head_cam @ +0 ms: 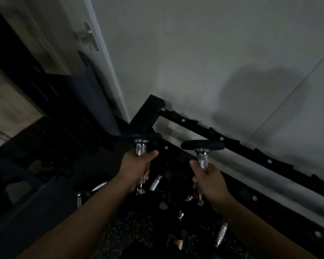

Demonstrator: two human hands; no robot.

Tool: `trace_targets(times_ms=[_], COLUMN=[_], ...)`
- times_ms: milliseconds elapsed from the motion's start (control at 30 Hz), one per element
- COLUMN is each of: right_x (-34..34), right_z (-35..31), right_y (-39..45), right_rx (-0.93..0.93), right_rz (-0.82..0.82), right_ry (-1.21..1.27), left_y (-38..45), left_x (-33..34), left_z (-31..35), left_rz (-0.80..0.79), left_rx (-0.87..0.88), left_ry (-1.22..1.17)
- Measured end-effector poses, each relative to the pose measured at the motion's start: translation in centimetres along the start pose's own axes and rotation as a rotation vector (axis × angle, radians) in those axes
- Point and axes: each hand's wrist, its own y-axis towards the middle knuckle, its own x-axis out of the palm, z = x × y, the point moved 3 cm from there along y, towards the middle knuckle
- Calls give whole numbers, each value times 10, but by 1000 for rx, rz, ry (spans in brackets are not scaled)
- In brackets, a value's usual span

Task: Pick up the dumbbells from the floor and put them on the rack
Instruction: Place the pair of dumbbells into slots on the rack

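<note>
My left hand (136, 169) grips the chrome handle of a dumbbell (141, 137) held upright, its black top plate just in front of the rack's end post. In my right hand (208, 181) is a second dumbbell (202, 145), also upright, its black round plate above my fingers. The black rack (232, 142) runs along the wall from the centre to the lower right, with bolted saddle rails. Both dumbbells hang in the air before the rack's left end. Several more dumbbells (155, 182) with chrome handles lie on the dark floor below my hands.
A white wall stands behind the rack. To the left a dark machine frame (45, 101) and an upright pad (94, 94) stand close by. A white door with a handle (86, 35) is at the upper left. The speckled rubber floor (131, 228) shows between my forearms.
</note>
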Motion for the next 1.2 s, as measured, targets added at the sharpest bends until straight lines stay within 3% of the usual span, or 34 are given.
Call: trace_targets(times_ms=[133, 467, 900, 1200], right_x=[-8, -16, -20, -30], right_z=[-5, 23, 32, 54], right_y=[35, 102, 149, 173], right_rx=[-17, 175, 275, 345], right_rz=[136, 424, 571, 605], right_ry=[-140, -38, -84, -94], left_y=[58, 207, 295, 309], left_x=[30, 97, 154, 161], left_z=[15, 4, -27, -53], left_rz=[-92, -324, -459, -431], left_rx=[-25, -138, -194, -237], left_ry=[45, 213, 342, 369])
